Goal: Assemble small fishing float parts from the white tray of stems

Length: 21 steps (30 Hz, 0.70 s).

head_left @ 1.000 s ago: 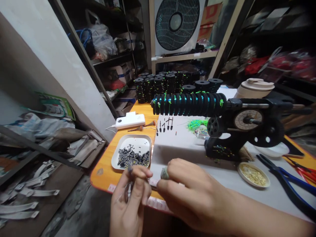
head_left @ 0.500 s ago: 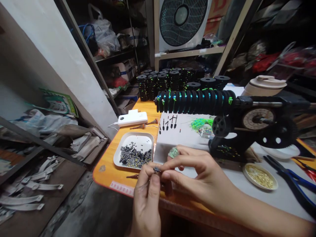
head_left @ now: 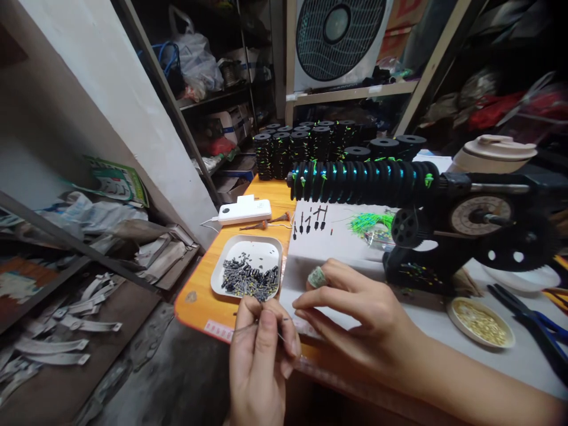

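Note:
My left hand is closed in a pinch at the table's front edge, holding a thin wire-like piece that points toward my right hand. My right hand pinches the other end of that thin piece with thumb and forefinger, and its index finger wears a green band. Just beyond my left hand stands a white tray of several small dark cylindrical parts. Behind my right hand stands a black winding machine whose shaft carries a row of black spools with green line.
Stacks of black spools stand at the back of the orange table. A white power bank, small black pins on a white sheet, a dish of gold bits, blue-handled pliers and a beige pot lie around. Shelves and scrap fill the left.
Both hands have stayed together at the table's front edge, working the small piece. It was a dark part between the fingertips half a second ago; now a thin wire shows between the hands.

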Tool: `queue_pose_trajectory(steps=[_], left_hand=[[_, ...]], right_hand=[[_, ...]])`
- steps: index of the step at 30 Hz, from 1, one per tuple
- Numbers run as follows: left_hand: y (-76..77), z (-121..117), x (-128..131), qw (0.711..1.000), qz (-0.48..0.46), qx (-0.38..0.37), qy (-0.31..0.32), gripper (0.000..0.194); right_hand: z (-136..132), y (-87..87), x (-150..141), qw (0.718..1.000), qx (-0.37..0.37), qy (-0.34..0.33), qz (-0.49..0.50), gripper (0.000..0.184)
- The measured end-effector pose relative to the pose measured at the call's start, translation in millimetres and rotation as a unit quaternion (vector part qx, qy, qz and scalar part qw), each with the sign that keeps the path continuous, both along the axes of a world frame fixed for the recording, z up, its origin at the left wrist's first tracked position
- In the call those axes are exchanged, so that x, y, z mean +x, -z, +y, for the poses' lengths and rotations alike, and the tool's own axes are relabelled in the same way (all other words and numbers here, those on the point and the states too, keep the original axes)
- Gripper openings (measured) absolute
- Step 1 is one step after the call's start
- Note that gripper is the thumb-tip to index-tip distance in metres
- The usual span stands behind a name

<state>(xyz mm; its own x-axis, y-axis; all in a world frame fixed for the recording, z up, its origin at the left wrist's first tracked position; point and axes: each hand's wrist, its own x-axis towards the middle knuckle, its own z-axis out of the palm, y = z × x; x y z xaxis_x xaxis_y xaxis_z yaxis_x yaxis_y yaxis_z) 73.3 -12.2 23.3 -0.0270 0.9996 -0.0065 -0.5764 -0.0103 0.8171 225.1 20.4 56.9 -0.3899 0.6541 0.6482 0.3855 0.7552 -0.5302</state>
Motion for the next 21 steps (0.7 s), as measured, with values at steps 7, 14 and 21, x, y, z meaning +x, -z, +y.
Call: queue_pose_trajectory(steps=[7,14,21], left_hand=[[-0.6,0.2,-2.2,1.0,-0.017,0.009,0.024,0.03],[-1.1,0.6,-1.7,0.999,-0.03,0.007,0.031,0.029],[-0.2,2.0,0.4,0.999,-0.021,-0.012,0.022,0.029]], right_hand=[[-2.2,2.4,-1.7,1.0,0.013,0.008,-0.017,0.017],[0.7,3.8,-0.2,0.999,0.03,0.023,-0.033,0.015],[-6.2,-0.4,0.4,0.999,0.036,-0.004,-0.02,0.009]])
